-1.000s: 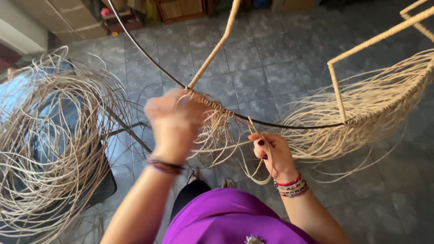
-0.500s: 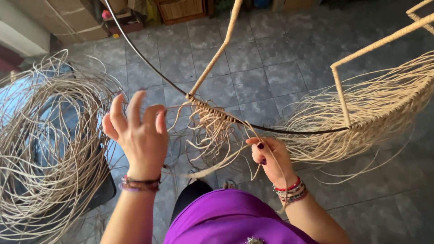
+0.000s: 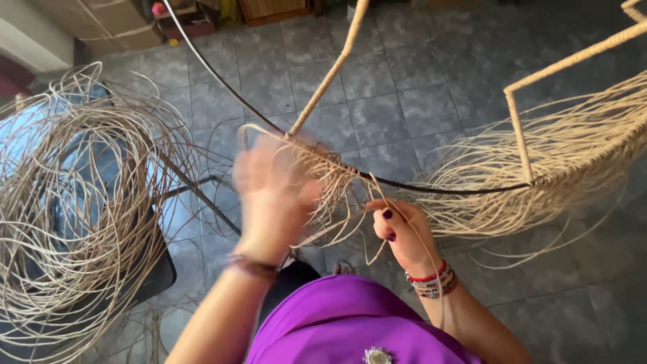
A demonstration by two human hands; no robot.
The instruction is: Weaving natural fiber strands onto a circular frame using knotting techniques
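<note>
Pinching one cane strand (image 3: 350, 232), right hand (image 3: 403, 232); blurred left hand (image 3: 273, 195), grip unclear, by one black hoop (image 3: 431, 189).

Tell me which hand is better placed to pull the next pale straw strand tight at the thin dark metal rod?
Probably the left hand. It is raised right at the woven bunch of pale straw strands on the thin dark metal rod, though blurred. The right hand sits lower, pinching loose strands beneath the rod.
</note>
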